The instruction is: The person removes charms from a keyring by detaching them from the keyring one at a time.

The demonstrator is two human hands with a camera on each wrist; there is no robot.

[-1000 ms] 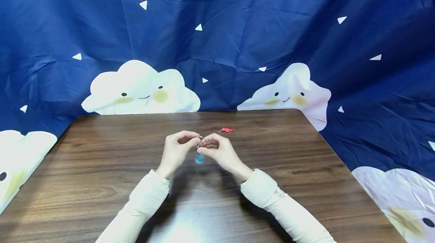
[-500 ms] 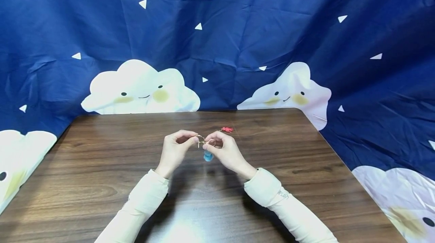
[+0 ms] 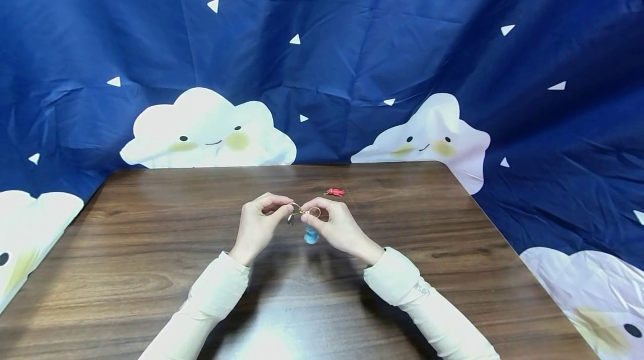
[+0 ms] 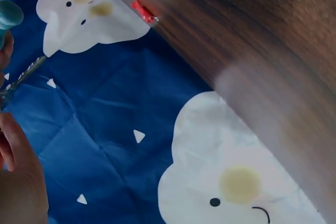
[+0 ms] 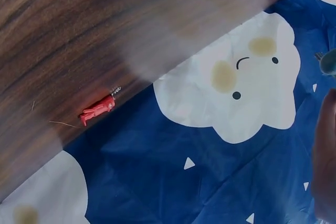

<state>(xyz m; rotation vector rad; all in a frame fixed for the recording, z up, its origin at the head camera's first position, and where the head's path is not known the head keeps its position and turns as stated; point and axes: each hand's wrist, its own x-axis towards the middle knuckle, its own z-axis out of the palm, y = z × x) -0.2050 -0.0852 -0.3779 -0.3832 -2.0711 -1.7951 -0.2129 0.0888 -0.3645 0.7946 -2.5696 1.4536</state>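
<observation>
Over the middle of the table, my left hand pinches a thin gold-coloured ring between thumb and forefinger. My right hand faces it, pinching a second small gold ring that meets the first one between the fingertips. A light blue charm dangles under the right fingers; its rounded end shows at the edge of the left wrist view. A slim metal piece with a jagged edge, like a key, hangs by the left fingers. How the rings are joined is hidden by the fingertips.
A small red figure charm with a short chain lies on the wooden table, beyond the right hand. Behind the table's far edge hangs a blue cloth printed with white clouds and triangles.
The right hand has shifted slightly right, drawing the blue charm and its ring with it, so both rings now show between the hands. The left hand stays nearly in place.
</observation>
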